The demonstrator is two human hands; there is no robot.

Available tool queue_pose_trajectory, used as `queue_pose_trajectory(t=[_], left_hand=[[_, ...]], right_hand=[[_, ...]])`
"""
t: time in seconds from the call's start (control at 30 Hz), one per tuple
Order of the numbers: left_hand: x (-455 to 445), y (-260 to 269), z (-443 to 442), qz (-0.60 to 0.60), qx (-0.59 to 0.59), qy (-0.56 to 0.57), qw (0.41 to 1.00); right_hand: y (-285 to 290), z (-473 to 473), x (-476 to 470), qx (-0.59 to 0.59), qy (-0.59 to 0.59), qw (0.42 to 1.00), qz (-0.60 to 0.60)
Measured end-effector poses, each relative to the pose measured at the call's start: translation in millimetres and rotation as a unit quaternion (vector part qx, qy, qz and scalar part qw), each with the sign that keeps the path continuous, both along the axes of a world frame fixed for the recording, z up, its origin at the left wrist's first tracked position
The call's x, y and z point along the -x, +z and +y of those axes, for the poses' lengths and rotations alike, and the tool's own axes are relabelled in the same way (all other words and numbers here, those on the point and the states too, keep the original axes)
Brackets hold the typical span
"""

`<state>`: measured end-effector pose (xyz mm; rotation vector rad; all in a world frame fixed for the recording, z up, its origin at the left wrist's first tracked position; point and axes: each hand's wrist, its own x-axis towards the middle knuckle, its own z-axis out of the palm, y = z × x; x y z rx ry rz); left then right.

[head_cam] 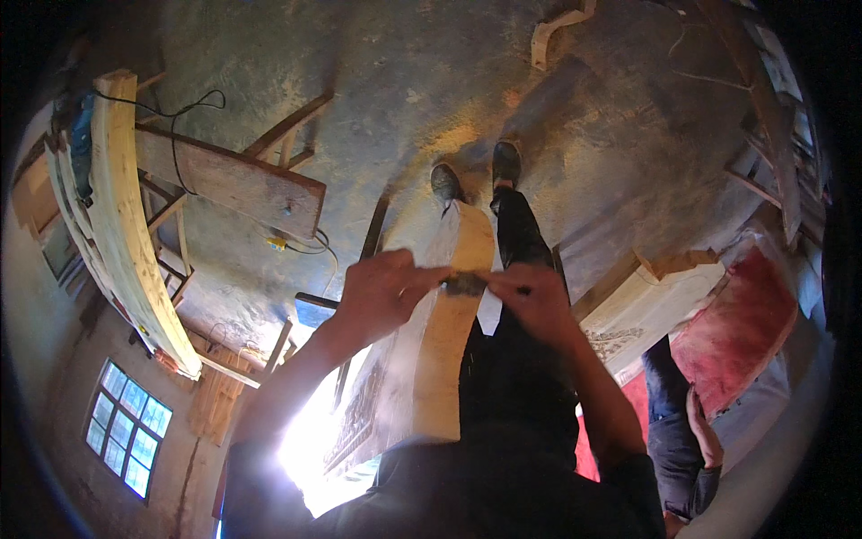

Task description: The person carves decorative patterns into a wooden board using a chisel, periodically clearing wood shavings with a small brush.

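A long, thick timber (441,364) lies lengthwise before me, its pale yellow narrow face turned up. Its left side is whitish, with a carved pattern low down. Across the yellow face rests a small dark hand tool (465,283), too blurred to tell whether it is a spokeshave or a scraper. My left hand (380,290) grips the tool's left end, thumb pointing inward. On the other side, my right hand (535,296) holds its right end in the same way. The fingers hide both ends of the tool.
A wooden bench (236,178) stands at left beside a long wooden beam (135,222). A cable with a yellow connector (276,243) lies on the concrete floor. At right are another pale timber (650,313), a red surface (741,330) and another person (680,438).
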<state>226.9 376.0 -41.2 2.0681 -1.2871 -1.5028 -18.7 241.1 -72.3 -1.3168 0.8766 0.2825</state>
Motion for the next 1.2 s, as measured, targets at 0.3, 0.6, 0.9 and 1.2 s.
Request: queue_pose_trajectory(t=[0.3,0.6,0.9,1.2], left_hand=[[6,13,35,-0.034,0.02,-0.019,0.999],[1,38,44,-0.016,-0.039,-0.036,0.998],[-1,-18,5,-0.061,0.086,-0.038,0.994],[-1,-13,3,-0.042,0.043,-0.015,0.998]], right_hand=[[9,22,2,0.023,0.047,0.999,-0.009],[29,34,8,-0.007,0.073,0.997,-0.004],[-16,-7,-7,0.046,0.008,0.999,-0.008],[-26,-5,0,0.013,0.048,0.999,-0.015]])
